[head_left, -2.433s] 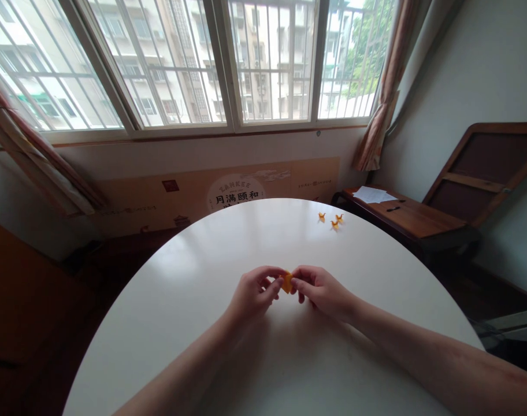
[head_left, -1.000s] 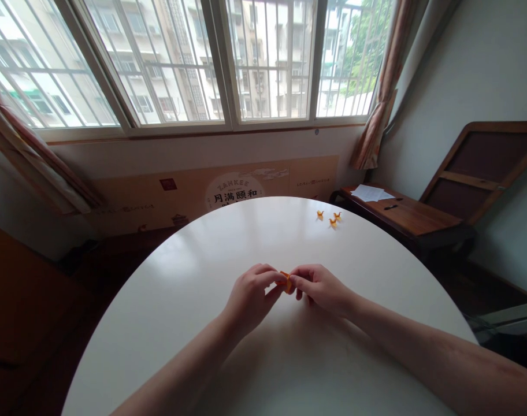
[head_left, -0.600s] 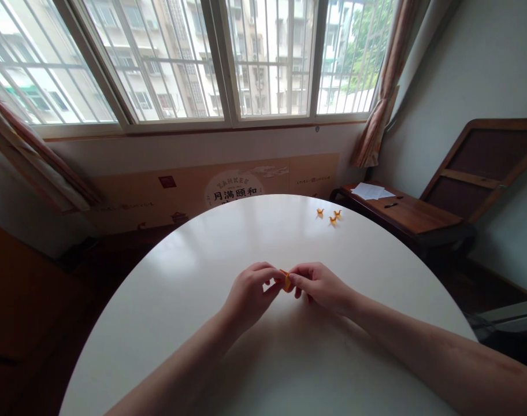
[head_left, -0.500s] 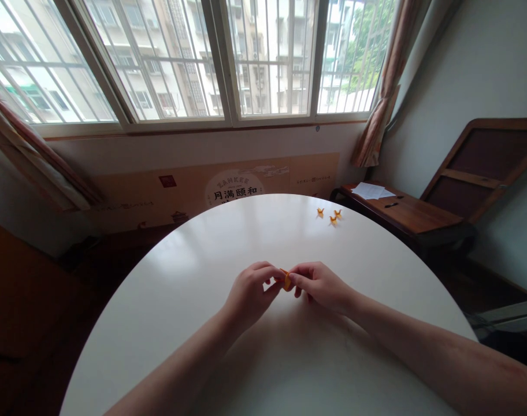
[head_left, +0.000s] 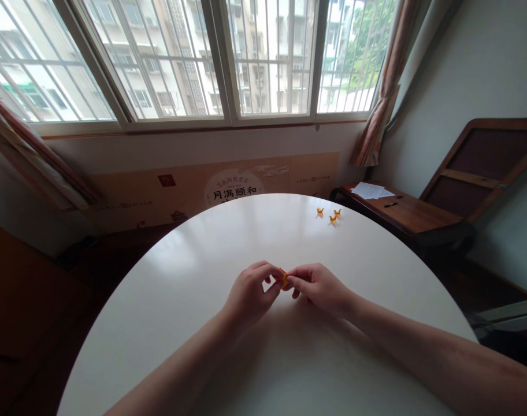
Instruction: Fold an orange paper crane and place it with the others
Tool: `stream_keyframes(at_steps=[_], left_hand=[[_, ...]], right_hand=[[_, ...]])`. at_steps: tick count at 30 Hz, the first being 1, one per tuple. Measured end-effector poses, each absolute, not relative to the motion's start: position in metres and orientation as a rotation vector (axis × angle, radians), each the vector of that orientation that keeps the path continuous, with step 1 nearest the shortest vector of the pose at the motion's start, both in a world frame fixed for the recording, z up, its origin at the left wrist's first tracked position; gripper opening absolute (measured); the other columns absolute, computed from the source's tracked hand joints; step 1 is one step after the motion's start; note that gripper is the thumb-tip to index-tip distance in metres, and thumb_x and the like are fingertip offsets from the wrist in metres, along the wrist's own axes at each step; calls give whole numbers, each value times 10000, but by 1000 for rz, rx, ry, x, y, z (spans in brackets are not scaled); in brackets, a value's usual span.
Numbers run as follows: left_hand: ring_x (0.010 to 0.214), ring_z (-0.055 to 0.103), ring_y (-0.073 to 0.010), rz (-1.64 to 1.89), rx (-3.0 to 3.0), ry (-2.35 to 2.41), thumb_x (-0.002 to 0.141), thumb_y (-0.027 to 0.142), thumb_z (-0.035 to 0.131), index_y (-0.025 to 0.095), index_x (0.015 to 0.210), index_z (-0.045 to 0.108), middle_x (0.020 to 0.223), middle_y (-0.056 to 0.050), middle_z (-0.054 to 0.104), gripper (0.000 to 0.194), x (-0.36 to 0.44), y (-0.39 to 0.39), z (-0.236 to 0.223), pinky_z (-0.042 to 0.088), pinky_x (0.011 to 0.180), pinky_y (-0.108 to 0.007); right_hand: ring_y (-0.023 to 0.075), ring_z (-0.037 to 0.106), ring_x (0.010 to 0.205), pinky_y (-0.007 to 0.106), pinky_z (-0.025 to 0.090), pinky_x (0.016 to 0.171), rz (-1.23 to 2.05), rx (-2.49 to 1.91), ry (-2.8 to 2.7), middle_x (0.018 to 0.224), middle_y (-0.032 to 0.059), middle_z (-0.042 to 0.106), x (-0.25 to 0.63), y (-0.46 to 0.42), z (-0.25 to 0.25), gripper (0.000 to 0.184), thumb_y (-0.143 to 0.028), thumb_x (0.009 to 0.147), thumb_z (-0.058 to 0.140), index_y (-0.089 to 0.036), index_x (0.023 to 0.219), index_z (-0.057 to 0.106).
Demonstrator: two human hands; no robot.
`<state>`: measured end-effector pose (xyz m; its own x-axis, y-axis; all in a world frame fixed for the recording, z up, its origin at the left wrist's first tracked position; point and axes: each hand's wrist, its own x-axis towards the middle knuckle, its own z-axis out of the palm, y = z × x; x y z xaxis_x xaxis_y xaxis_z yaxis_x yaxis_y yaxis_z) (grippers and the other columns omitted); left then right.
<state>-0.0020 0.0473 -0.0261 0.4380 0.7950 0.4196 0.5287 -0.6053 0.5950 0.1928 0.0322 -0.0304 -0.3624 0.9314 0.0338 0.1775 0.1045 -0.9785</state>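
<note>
Smooth, glossy tabletop (head_left: pixel 168 300); held piece (head_left: pixel 284 281), apparently paper.

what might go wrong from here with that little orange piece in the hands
The small folded orange paper-like piece is pinched by the bare left hand and bare right hand, so uneven pulling might tear it.

If both grips slip, it could drop onto the glossy white rounded table.

Three small orange-yellow folded figures sit near the table's far edge; a bump might knock one off.
</note>
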Motion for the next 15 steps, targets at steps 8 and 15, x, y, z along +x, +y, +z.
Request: stream_keyframes(at_steps=[8, 15], left_hand=[[811, 623, -176, 915, 2524, 1198, 843, 146, 594, 219, 813, 649, 891, -18, 683, 95, 0, 42, -19, 476, 706, -290], [696, 591, -172, 923, 2630, 1256, 812, 122, 566, 208, 788, 548, 750, -6, 645, 91, 1, 39, -19, 409, 617, -268]], right_hand=[[150, 657, 724, 238, 485, 623, 1279, -1120, -1667, 872, 61, 729, 192, 32, -31, 270, -378, 904, 587, -156, 874, 738], [152, 633, 726, 257, 476, 686, 1181, -1148, -1735, 797, 47, 700, 190, 30, -30, 228, -327, 904, 571, -152, 831, 697]])
